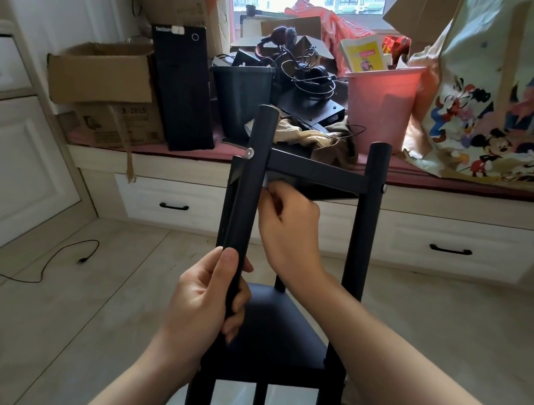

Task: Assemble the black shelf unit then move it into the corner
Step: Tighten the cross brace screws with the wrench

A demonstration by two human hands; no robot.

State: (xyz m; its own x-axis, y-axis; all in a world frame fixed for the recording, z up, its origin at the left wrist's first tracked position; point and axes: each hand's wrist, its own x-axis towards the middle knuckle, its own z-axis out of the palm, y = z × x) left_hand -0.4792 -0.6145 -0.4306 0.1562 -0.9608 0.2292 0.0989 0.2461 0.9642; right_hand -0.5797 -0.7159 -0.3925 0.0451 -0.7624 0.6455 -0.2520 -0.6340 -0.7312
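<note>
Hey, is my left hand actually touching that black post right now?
Touching. The head view shows the left hand wrapped around the lower part of the black post, thumb on its front and fingers curled behind it.

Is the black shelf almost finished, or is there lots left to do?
Partway. Done: the lower shelf sits between poles. In hand: the left hand grips the tilted pole while the right hand works at the top shelf. Left: straightening up, then moving it.

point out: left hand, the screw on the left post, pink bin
left hand (pixel 204 298), head view, on the back of the hand gripping the post.
screw (pixel 249 153), head view, on its silver head.
pink bin (pixel 379 112), head view, on its front wall.
</note>
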